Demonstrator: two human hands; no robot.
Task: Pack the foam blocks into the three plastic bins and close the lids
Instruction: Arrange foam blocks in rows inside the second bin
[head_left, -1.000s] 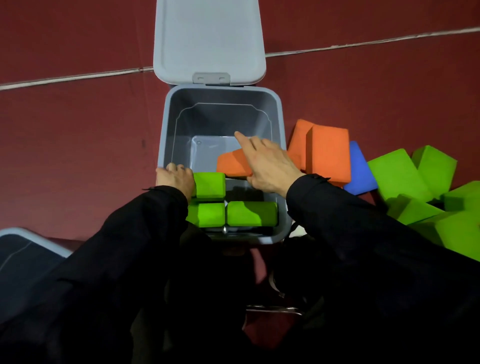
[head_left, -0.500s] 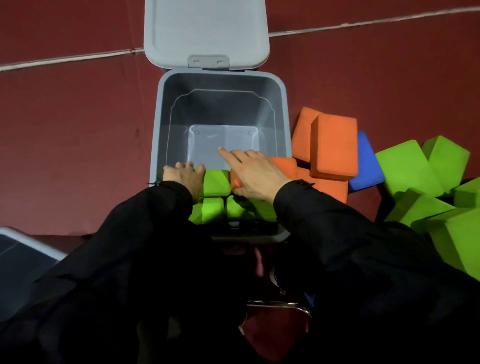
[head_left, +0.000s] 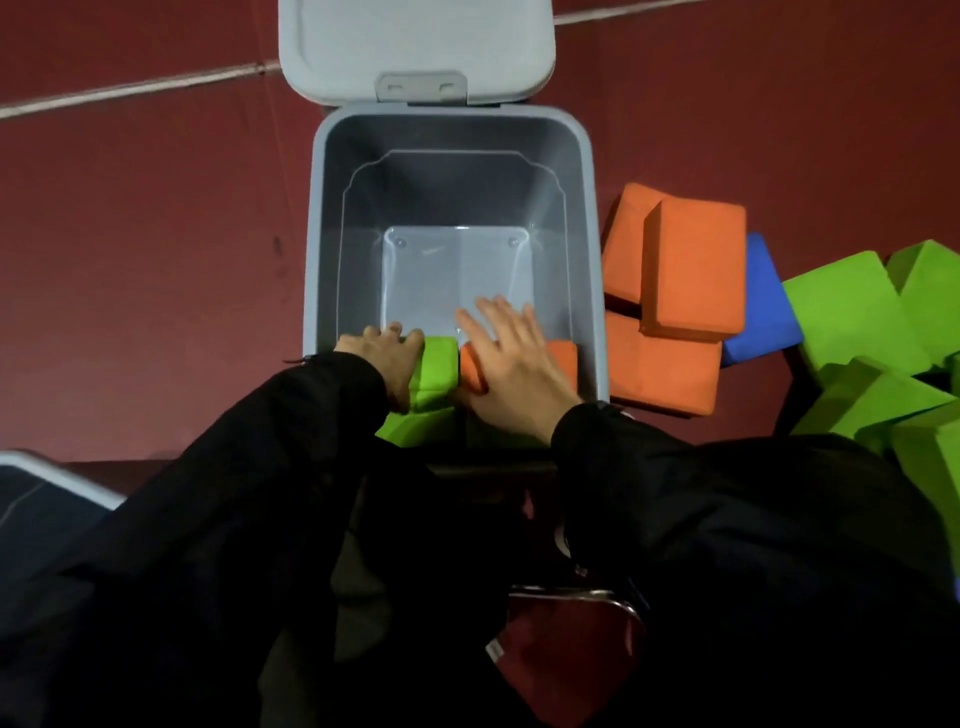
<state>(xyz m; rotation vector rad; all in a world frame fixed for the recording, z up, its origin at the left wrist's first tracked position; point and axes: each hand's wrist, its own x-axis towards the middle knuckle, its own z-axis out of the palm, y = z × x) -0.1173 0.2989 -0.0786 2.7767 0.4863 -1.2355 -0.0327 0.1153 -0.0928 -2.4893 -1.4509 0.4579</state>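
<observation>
Two hands work low in the middle of the frame, inside the near end of the grey plastic bin (head_left: 318, 249). The right hand (head_left: 511, 366) lies flat, fingers straight and spread, pressing an orange foam block (head_left: 563, 358) down beside a green foam block (head_left: 439, 371). The left hand (head_left: 387, 358) curls its fingers over the far top edge of that green block and holds it in place; more green foam shows just below it. The far half of the bin floor is bare and the hinged lid (head_left: 415, 47) stands open at the top of the frame.

These blocks look light and squashy, so I judge they will give under a palm and spring back; broad flat faces are the best place to take hold. Loose blocks wait at right: an orange pile (head_left: 691, 270), a blue block (head_left: 763, 301), a green heap (head_left: 857, 317). The floor (head_left: 130, 260) is dark red with a pale line across it. A second bin's corner (head_left: 47, 473) shows at lower left.
</observation>
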